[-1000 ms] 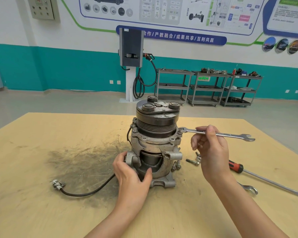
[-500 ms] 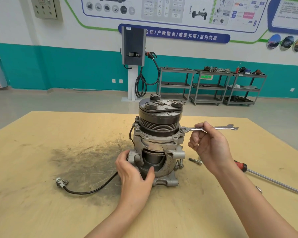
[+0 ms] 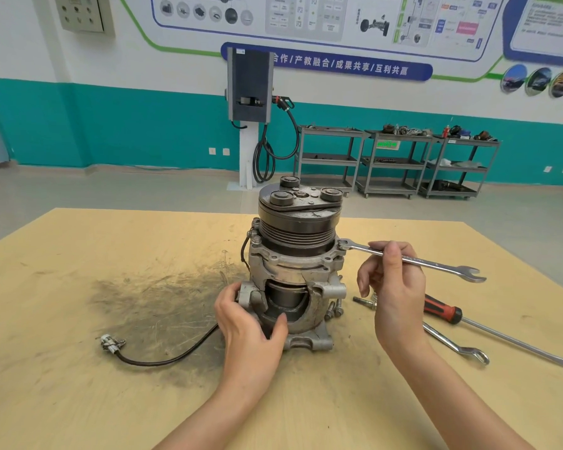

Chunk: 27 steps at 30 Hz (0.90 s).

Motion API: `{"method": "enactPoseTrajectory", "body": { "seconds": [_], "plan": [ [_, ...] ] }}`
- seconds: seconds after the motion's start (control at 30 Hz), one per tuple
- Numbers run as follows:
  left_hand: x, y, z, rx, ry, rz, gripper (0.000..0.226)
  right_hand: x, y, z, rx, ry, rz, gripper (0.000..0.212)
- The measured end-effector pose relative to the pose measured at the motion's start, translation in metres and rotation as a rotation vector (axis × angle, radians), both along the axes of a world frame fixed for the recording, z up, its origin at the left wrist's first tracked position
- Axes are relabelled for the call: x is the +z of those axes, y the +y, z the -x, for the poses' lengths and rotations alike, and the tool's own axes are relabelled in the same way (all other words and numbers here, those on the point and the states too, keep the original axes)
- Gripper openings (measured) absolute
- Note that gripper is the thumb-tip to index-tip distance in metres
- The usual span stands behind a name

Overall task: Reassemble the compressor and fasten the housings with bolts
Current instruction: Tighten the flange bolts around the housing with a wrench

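The compressor (image 3: pixel 298 254) stands upright in the middle of the wooden table (image 3: pixel 78 352), its black pulley on top and its grey aluminium housing cut open at the front. My left hand (image 3: pixel 251 323) grips the lower left of the housing. My right hand (image 3: pixel 392 280) holds a combination wrench (image 3: pixel 436 264) by its shaft; the ring end sits on a bolt at the housing's upper right flange. Loose bolts (image 3: pixel 335 308) lie by the base, one more bolt (image 3: pixel 363 301) beside my right hand.
A red-handled screwdriver (image 3: pixel 488 329) and a second wrench (image 3: pixel 452 344) lie on the table to the right. The compressor's black cable runs left to a connector (image 3: pixel 111 343). A dark grease stain (image 3: pixel 163 297) covers the table left of the compressor. Carts stand far behind.
The wrench's free end swung away from me and then back toward me around the bolt, with my right hand following. My left hand kept its grip on the housing.
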<state>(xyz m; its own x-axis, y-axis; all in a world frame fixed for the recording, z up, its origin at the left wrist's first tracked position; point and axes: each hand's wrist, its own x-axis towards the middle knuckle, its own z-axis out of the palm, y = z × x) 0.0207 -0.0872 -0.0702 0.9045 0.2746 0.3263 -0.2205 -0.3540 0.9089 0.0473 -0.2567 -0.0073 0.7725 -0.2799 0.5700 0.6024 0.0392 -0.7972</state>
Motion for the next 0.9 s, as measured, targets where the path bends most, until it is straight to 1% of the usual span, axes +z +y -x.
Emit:
{"method": "enactPoseTrajectory", "body": {
  "seconds": [0.13, 0.43, 0.7, 0.8, 0.9],
  "plan": [
    [-0.001, 0.0, -0.001, 0.004, -0.008, -0.007, 0.08, 0.003, -0.001, 0.001, 0.022, 0.012, -0.003, 0.029],
    [-0.002, 0.0, -0.002, 0.017, -0.023, -0.012, 0.079, 0.013, -0.009, -0.01, 0.208, 0.187, -0.16, 0.03],
    [-0.003, 0.0, -0.002, 0.007, -0.026, -0.013, 0.078, 0.027, -0.014, -0.021, 0.455, 0.445, -0.436, 0.031],
    [-0.002, 0.0, -0.002, 0.006, -0.022, -0.013, 0.078, 0.037, -0.014, -0.025, 0.459, 0.541, -0.416, 0.03],
    [-0.002, -0.001, -0.002, 0.011, -0.024, -0.014, 0.078, 0.042, -0.014, -0.028, 0.434, 0.58, -0.381, 0.03]
  ]
}}
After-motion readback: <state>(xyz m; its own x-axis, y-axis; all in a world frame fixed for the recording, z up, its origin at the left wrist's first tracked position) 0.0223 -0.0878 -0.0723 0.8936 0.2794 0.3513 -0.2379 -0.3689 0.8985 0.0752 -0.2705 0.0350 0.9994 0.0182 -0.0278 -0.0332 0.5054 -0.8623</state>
